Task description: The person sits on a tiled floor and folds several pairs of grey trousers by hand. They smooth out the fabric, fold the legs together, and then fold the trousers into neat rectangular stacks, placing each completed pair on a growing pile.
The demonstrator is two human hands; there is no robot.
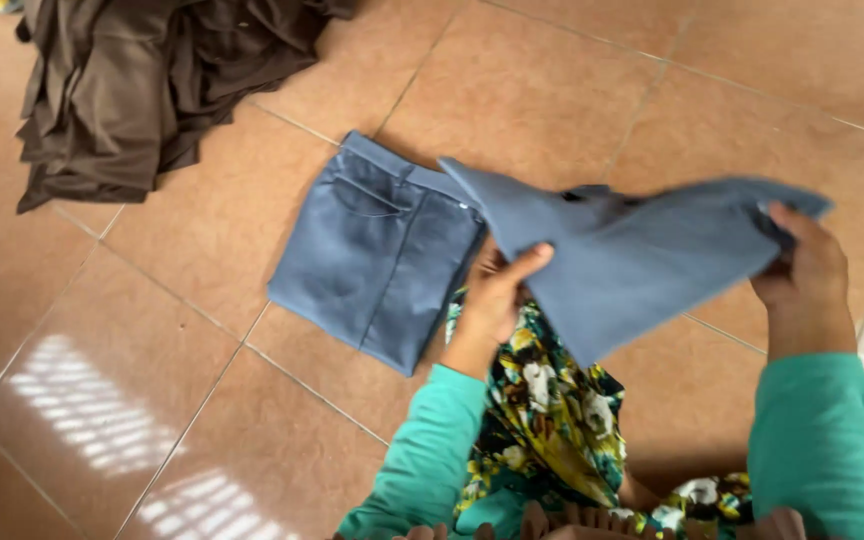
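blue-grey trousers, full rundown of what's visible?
The blue-grey trousers look like smooth woven cloth, with a waistband and a stitched pocket at the top. One folded part lies flat on the tiled floor; the other part is lifted in the air, held by the left hand and the right hand at its two ends.

A heap of dark brown cloth garments [142, 80] lies crumpled on the glossy terracotta tiled floor [552, 90], at the upper left, with window light reflected lower left.
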